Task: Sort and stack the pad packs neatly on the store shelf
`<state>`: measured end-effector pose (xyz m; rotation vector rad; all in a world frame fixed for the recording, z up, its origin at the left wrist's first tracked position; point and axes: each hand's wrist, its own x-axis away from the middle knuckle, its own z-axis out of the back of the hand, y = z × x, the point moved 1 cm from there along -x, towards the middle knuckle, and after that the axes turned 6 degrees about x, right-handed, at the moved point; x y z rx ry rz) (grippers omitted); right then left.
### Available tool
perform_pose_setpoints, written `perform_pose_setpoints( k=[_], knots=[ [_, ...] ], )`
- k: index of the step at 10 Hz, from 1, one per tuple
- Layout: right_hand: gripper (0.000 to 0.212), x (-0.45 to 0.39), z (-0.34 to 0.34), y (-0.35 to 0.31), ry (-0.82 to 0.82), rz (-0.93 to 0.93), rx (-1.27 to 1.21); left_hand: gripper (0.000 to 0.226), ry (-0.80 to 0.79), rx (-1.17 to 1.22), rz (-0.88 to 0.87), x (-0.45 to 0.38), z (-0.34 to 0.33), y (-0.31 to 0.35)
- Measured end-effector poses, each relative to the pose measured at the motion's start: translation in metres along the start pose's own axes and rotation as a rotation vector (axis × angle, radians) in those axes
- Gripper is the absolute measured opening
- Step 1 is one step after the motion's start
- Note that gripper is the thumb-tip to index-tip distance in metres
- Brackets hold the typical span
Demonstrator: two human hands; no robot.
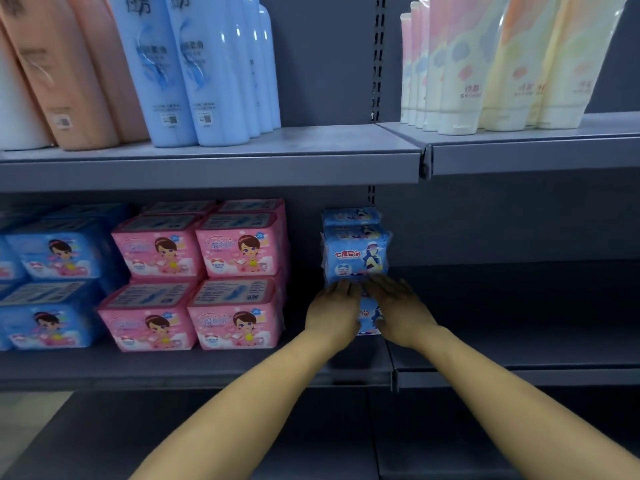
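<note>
A small stack of light blue pad packs (356,252) stands on the middle shelf (194,365), right of centre. A lower blue pack (367,315) of the same stack shows between my hands. My left hand (334,311) lies flat against its left front, fingers straight. My right hand (398,306) presses its right front, fingers straight and reaching up to the upper pack's bottom edge. Left of the stack stand pink pad packs (239,252) two high, and blue cartoon packs (59,251) further left.
The shelf above carries blue bottles (194,71), peach bottles (65,71) and pastel pouches (485,64). A slotted upright (378,57) divides the two bays. The right bay's middle shelf (519,344) is dark and bare. A lower shelf lies under my forearms.
</note>
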<state>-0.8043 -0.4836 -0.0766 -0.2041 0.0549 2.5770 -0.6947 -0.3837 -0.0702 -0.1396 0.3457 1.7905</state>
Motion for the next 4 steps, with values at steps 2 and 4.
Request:
perform_pose_setpoints(
  k=[2,4],
  knots=[
    [0.077,0.01,0.003,-0.015,0.104,-0.037,-0.013,0.059,0.098,0.017,-0.006,0.023,0.014,-0.013],
    [0.075,0.019,0.018,-0.047,0.154,-0.081,0.035,0.062,0.129,0.003,-0.001,0.047,0.038,-0.037]
  ],
)
